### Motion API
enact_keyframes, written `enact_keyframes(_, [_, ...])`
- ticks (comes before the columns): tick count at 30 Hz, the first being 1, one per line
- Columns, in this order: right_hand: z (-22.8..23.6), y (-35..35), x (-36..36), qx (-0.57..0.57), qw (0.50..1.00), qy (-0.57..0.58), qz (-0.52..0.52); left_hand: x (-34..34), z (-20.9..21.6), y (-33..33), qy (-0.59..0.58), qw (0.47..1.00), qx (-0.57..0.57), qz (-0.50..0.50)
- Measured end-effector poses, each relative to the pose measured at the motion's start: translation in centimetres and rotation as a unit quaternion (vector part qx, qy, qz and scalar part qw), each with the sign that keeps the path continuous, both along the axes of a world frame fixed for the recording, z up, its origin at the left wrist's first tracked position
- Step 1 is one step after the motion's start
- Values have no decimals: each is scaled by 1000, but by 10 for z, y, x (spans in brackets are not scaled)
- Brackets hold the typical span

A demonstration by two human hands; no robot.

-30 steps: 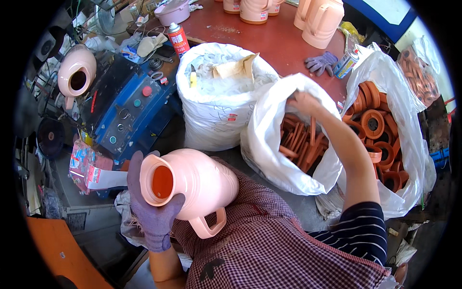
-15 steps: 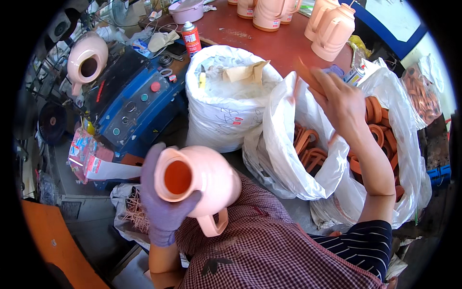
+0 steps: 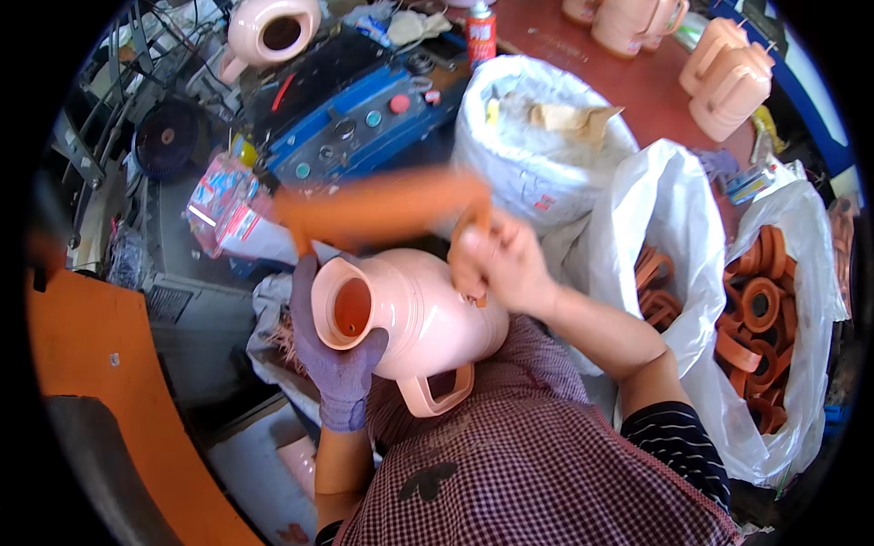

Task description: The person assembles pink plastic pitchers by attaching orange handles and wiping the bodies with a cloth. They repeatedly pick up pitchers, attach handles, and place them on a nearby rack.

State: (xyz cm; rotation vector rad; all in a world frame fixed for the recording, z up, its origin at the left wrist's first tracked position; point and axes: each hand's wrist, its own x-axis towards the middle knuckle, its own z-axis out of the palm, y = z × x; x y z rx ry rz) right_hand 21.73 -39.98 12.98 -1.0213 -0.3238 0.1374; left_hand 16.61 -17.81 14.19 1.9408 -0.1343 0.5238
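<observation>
My left hand [image 3: 339, 371], in a purple-grey glove, is wrapped round the mouth end of a pink plastic jug [image 3: 428, 305]. The jug lies on its side across my lap, its round opening facing left and its moulded handle pointing down toward my checked apron. My bare right hand [image 3: 510, 264] is closed on one end of a long orange-brown plastic handle [image 3: 387, 214], smeared by motion. This piece stretches above the jug, its far end near my gloved fingers; whether it touches the jug I cannot tell.
White sacks stand to the right, one holding brown rings and handles [image 3: 760, 305]. A white sack [image 3: 546, 136] with paper sits behind. Several pink jugs [image 3: 733, 82] stand on the red table [image 3: 583, 68]. A blue control panel [image 3: 364, 123] is at the back left, beside another pink jug [image 3: 273, 36].
My right hand has come left and down from above the sacks, bringing the brown handle over the jug. My left hand keeps its hold on the jug. The whole view has shifted.
</observation>
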Motion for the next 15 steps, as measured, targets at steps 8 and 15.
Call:
enact_keyframes(8, [-3,12,12,122,960,247,-42,-17,8,-7,-20,999,24,9])
enact_keyframes(15, [15,14,14,-46,967,250,-4,-24,15,-17,-22,989,74,-129])
